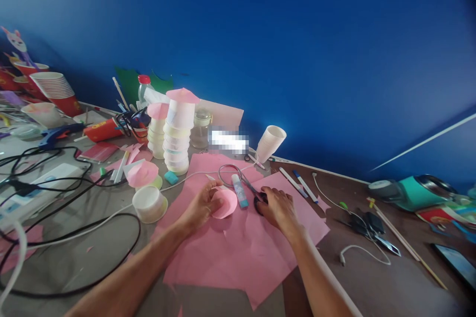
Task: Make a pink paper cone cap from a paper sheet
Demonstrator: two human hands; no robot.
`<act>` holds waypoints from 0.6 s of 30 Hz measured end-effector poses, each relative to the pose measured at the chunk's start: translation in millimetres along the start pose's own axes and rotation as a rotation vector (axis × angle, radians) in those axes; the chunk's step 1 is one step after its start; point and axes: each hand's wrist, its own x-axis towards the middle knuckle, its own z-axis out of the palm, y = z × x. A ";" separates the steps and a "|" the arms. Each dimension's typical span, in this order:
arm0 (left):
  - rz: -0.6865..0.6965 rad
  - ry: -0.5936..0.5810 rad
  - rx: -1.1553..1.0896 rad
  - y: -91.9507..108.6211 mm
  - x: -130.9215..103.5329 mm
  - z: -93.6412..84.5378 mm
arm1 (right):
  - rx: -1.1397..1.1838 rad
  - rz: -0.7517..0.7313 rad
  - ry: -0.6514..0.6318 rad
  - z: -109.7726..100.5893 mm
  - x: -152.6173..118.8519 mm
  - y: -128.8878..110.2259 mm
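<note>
In the head view, the left hand (204, 205) is pinching a pink paper disc (229, 203) between thumb and fingers, just above the pink paper sheets (219, 257) that are covering the middle of the table (368, 287). The right hand (280, 208) is lying palm-down over the black handles of the scissors (257, 195); whether its fingers are gripping them or merely resting there, I cannot tell. The blades are pointing up and to the left, and a glue stick (240, 191) is lying between disc and scissors. The step in hand seems to be handling the cut disc with the scissors close by; a further cut would be calling for a secure hold on the handles while the left thumb is steadying the disc. Beyond, two cup towers (176, 138) are standing under pink paper tops, and a stack of white cups (271, 142) is leaning by the blue wall (297, 59). As for writing, the red paper cup (102, 130) lying at left is showing yellow lettering too blurred to read, the glue stick is carrying print too small to make out, and a pixelated patch (228, 142) is masking whatever is behind it.
</note>
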 end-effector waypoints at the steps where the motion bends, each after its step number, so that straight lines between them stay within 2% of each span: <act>1: -0.015 -0.004 -0.011 0.1 -0.1 0.2 | -0.015 0.001 0.000 -0.5 0.3 0.5; 5: -0.044 -0.061 -0.010 1.9 -0.6 0.2 | -0.035 -0.014 -0.004 -4.5 -1.0 0.4; 12: -0.022 -0.084 0.025 1.6 1.4 -3.5 | 0.110 -0.045 0.045 -7.4 -1.6 1.7; 18: 0.048 -0.021 0.105 -8.8 2.4 -3.0 | 0.371 -0.016 0.156 -1.1 6.9 8.5</act>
